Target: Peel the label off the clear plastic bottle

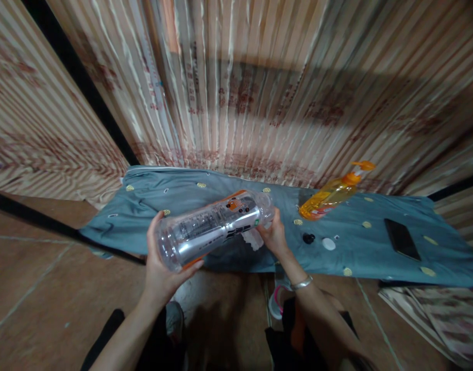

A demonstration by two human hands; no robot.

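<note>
A large clear plastic bottle [217, 226] with a silver and orange label lies sideways in the air between my hands, above the cloth. My left hand [163, 268] grips its wide base end. At the neck end, my right hand [273, 234] has its fingers closed round the bottle. A crumpled whitish piece, perhaps tissue [253, 239], shows below the neck by my right fingers; whether I hold it or it lies on the cloth I cannot tell. Right of that hand, a small black cap-like piece [308, 238] and a white round lid [329, 243] rest on the cloth.
A blue-grey patterned cloth [375, 257] covers the narrow bench. On it stands a pump bottle [329, 198] of orange liquid, and a black phone [402, 239] lies at the right. Striped curtains [240, 103] hang behind, with a dark metal pole [85, 82] at the left.
</note>
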